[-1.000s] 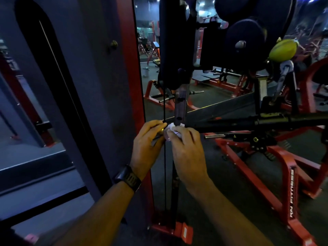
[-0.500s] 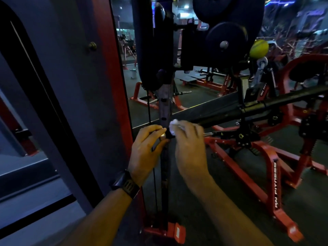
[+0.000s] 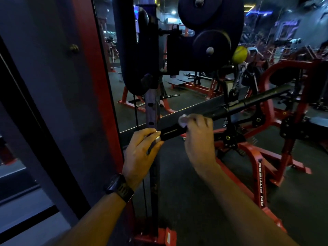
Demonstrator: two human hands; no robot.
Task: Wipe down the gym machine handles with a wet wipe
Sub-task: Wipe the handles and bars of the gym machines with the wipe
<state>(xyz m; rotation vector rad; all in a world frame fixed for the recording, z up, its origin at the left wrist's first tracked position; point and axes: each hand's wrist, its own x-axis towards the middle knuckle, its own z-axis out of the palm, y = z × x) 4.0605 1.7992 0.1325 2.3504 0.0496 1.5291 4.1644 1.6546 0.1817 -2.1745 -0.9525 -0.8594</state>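
Left hand (image 3: 142,150): forearm raised from below, watch (image 3: 119,188) on wrist, fingers and thumb curled round the bar (image 3: 170,133) end. Right hand (image 3: 198,139): just beside, back upward, fingers curled, holding a wipe (image 3: 183,119) against the bar.

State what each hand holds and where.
Left hand grips the black handle at its near end; right hand holds the wet wipe bunched against it.

Wipe (image 3: 183,119) white. Handle (image 3: 170,133) black, its cap (image 3: 157,138) silver. Frame (image 3: 255,157) red with white lettering. Post (image 3: 99,68) red. Ball (image 3: 240,54) yellow. Plates (image 3: 211,45) black. Watch (image 3: 118,185) black. Floor (image 3: 186,201) dark grey.
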